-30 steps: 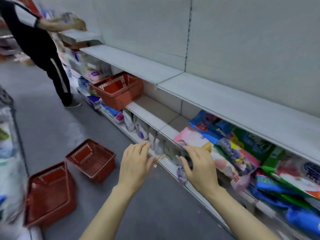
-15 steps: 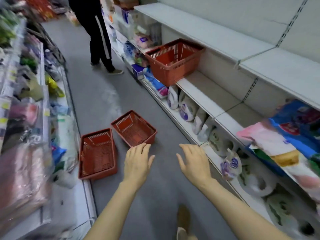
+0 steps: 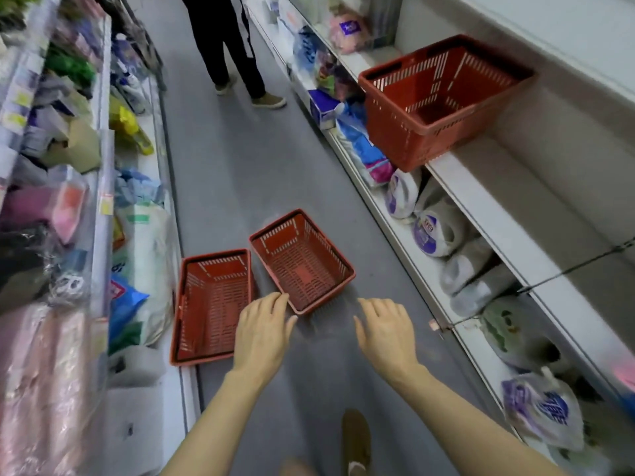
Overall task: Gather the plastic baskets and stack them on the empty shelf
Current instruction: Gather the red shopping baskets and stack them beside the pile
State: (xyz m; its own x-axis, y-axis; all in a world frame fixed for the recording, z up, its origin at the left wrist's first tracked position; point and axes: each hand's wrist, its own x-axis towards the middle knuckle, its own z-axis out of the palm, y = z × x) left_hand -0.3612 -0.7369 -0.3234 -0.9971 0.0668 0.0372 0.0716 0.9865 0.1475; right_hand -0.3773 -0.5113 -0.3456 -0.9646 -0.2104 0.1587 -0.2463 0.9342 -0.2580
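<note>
Two red plastic baskets lie on the grey aisle floor. The nearer-right floor basket [image 3: 302, 261] sits at an angle in mid aisle; the left floor basket [image 3: 213, 304] lies against the base of the left shelving. A third red basket [image 3: 443, 97] stands on the empty white shelf [image 3: 498, 207] at the right, overhanging its front edge. My left hand [image 3: 263, 333] hovers palm down just short of the angled basket's near corner, fingers apart and holding nothing. My right hand [image 3: 386, 333] is stretched out over bare floor to that basket's right, also with nothing in it.
A person in dark trousers [image 3: 226, 46] stands further up the aisle. Packed goods fill the left shelving [image 3: 62, 201]. Bagged goods [image 3: 433, 225] sit on the low right shelf under the empty one. My shoe [image 3: 355, 441] shows at the bottom.
My view has swung from the right shelving down to the aisle floor. Both hands have moved toward the angled floor basket, which now lies right in front of them.
</note>
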